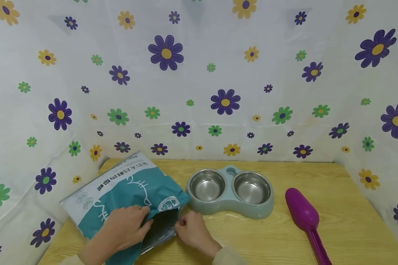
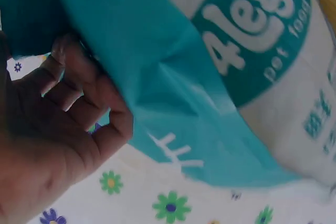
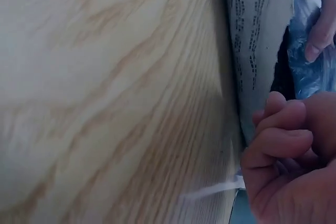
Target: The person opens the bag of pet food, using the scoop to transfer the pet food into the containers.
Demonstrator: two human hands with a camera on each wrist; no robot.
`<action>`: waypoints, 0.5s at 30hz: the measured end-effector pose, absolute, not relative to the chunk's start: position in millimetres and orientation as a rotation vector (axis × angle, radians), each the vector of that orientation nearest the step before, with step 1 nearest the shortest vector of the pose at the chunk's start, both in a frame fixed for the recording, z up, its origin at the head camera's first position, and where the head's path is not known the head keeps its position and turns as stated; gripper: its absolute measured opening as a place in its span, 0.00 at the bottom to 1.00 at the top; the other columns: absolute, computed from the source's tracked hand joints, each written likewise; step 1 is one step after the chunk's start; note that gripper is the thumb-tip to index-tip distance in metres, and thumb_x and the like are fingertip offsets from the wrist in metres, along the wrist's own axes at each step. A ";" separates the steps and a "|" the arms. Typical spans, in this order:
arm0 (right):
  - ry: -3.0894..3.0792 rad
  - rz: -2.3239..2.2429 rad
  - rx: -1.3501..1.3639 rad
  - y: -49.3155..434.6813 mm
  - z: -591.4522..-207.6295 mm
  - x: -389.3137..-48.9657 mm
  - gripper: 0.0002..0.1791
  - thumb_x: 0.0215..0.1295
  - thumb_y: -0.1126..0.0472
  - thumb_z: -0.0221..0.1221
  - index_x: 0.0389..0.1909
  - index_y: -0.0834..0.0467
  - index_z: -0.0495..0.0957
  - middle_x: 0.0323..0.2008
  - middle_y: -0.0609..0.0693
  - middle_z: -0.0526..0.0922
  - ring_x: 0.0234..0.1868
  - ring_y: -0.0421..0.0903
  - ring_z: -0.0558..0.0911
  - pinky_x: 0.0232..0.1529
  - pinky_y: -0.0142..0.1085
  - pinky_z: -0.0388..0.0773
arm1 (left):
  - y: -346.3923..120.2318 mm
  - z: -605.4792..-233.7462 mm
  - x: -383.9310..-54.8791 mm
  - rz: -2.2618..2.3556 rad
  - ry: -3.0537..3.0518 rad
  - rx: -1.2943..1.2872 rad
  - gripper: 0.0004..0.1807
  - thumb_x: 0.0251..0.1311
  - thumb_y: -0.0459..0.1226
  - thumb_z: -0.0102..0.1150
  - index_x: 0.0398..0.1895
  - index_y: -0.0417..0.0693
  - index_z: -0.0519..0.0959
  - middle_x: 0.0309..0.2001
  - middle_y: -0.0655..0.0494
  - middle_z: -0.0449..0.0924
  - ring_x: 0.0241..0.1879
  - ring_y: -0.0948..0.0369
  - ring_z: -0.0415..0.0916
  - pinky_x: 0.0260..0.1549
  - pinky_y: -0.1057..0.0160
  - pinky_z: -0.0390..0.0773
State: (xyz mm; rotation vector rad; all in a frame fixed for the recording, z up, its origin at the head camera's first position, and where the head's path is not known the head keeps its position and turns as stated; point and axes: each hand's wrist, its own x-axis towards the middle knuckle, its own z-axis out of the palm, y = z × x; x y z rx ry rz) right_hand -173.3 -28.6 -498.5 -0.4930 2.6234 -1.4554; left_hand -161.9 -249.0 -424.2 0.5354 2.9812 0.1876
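A teal and white pet food bag (image 1: 126,187) lies slanted at the left of the table, its torn mouth gaping toward the person. My left hand (image 1: 124,230) grips the upper edge of that mouth, fingers on top and thumb at the opening. In the left wrist view the curled fingers of the left hand (image 2: 73,103) meet the teal film of the bag (image 2: 168,77). My right hand (image 1: 194,232) pinches the right corner of the mouth. Its curled fingers show beside the printed bag side (image 3: 260,40) in the right wrist view. The bag's contents are hidden in shadow.
Just right of the bag stands a pale blue double pet bowl (image 1: 230,209) with two steel dishes. A magenta scoop (image 1: 302,211) lies at the right of the wooden table (image 1: 252,239). A flowered cloth (image 1: 199,84) hangs behind and at the sides.
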 end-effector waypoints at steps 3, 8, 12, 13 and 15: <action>2.663 -1.420 -0.515 -27.4 -500.0 -172.8 0.26 0.55 0.68 0.59 0.05 0.49 0.57 0.07 0.35 0.54 0.11 0.29 0.52 0.16 0.24 0.48 | -249.0 -433.6 -161.9 0.319 2.899 0.569 0.12 0.72 0.42 0.55 0.27 0.56 0.71 0.20 0.63 0.66 0.20 0.66 0.64 0.21 0.62 0.67; 2.664 -1.398 -0.546 -25.8 -499.7 -173.4 0.26 0.55 0.68 0.59 0.05 0.50 0.59 0.06 0.34 0.55 0.10 0.28 0.53 0.15 0.24 0.49 | -259.2 -438.2 -167.2 0.516 2.794 0.581 0.16 0.76 0.40 0.48 0.25 0.56 0.67 0.19 0.62 0.62 0.18 0.67 0.61 0.19 0.65 0.64; 2.653 -1.386 -0.549 -26.1 -497.3 -174.5 0.27 0.55 0.68 0.57 0.05 0.48 0.56 0.05 0.34 0.53 0.10 0.29 0.50 0.15 0.23 0.47 | -270.9 -422.7 -173.2 0.537 2.874 0.558 0.19 0.77 0.40 0.47 0.22 0.57 0.66 0.17 0.63 0.60 0.15 0.67 0.59 0.18 0.67 0.62; 2.646 -1.385 -0.545 -26.6 -497.2 -174.6 0.28 0.55 0.68 0.57 0.05 0.47 0.55 0.06 0.34 0.52 0.10 0.29 0.49 0.16 0.24 0.46 | -274.1 -417.0 -174.0 0.526 2.913 0.535 0.19 0.77 0.40 0.48 0.21 0.57 0.65 0.17 0.64 0.59 0.15 0.67 0.58 0.18 0.67 0.62; 2.649 -1.377 -0.545 -27.9 -496.7 -174.3 0.28 0.54 0.69 0.56 0.05 0.47 0.54 0.06 0.35 0.50 0.12 0.31 0.48 0.17 0.25 0.46 | -280.7 -406.9 -174.9 0.496 2.981 0.487 0.20 0.76 0.40 0.48 0.20 0.57 0.65 0.17 0.64 0.58 0.15 0.68 0.57 0.18 0.68 0.61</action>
